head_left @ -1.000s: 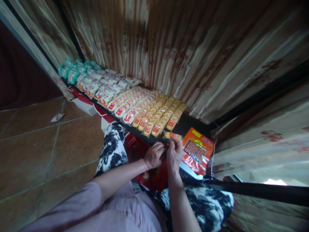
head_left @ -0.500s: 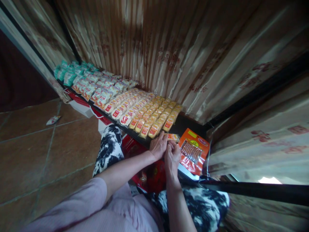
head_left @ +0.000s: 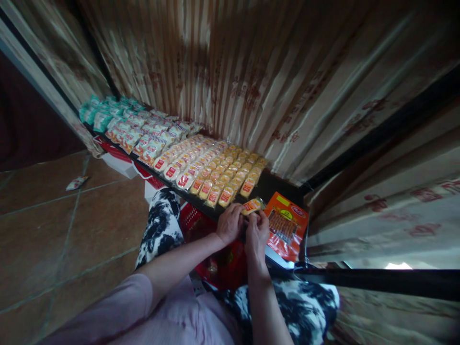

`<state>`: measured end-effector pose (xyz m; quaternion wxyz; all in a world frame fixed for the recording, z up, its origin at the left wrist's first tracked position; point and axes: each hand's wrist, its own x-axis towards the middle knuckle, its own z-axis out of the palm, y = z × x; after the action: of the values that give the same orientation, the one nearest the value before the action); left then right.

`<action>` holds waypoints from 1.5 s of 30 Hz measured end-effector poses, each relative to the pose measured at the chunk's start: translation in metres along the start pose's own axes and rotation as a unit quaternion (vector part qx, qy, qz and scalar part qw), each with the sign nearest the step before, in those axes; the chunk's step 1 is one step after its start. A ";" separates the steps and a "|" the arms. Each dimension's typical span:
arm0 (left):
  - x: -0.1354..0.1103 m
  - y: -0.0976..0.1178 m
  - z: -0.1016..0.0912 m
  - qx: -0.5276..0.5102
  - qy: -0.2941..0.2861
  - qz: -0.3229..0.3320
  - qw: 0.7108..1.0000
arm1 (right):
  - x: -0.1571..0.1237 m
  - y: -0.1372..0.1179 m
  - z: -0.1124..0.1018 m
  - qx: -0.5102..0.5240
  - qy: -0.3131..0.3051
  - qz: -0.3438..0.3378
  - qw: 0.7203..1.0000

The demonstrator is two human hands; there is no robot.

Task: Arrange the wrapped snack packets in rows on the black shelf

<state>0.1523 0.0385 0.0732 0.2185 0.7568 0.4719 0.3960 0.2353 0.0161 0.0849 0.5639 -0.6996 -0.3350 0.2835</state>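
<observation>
Both my hands pinch one small yellow snack packet (head_left: 252, 206) just above the front edge of a dark shelf (head_left: 273, 186). My left hand (head_left: 229, 223) grips its left end and my right hand (head_left: 257, 232) its right end, fingers closed. Rows of similar yellow and red packets (head_left: 219, 175) lie on the shelf just left of the hands. An orange bag with a clear window (head_left: 286, 223) lies right beside my right hand.
White-red (head_left: 154, 139) and green packets (head_left: 97, 110) fill the shelf's far left. A striped curtain (head_left: 233, 72) hangs behind. A red basket (head_left: 201, 225) sits under the shelf between my knees. One loose packet (head_left: 76, 183) lies on the tiled floor at left.
The hands have shifted slightly left and lifted the small packet, which now tilts up between them. The view has drifted a little.
</observation>
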 end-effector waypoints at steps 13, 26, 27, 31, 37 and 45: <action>0.000 0.003 -0.001 -0.082 0.037 -0.022 0.996 | 0.014 -0.007 0.003 -0.004 -0.042 0.011 0.999; -0.001 0.002 0.001 -0.046 0.042 0.011 0.998 | 0.047 -0.012 0.012 -0.134 -0.042 -0.102 0.985; -0.001 0.001 0.002 -0.046 0.042 0.013 0.998 | 0.049 -0.011 0.013 -0.143 -0.046 -0.109 0.983; 0.000 -0.003 0.003 -0.050 0.054 0.040 0.996 | 0.054 -0.008 0.016 -0.173 -0.058 -0.116 0.976; 0.007 -0.002 -0.001 -0.059 0.050 0.079 0.994 | 0.056 -0.009 0.020 -0.200 -0.042 -0.118 0.972; 0.011 -0.002 -0.001 -0.064 0.039 0.085 0.994 | 0.057 -0.011 0.021 -0.179 -0.035 -0.114 0.977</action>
<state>0.1534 0.0494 0.0767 0.2135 0.7629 0.3874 0.4715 0.2527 0.0751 0.0900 0.4458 -0.7364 -0.4771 0.1770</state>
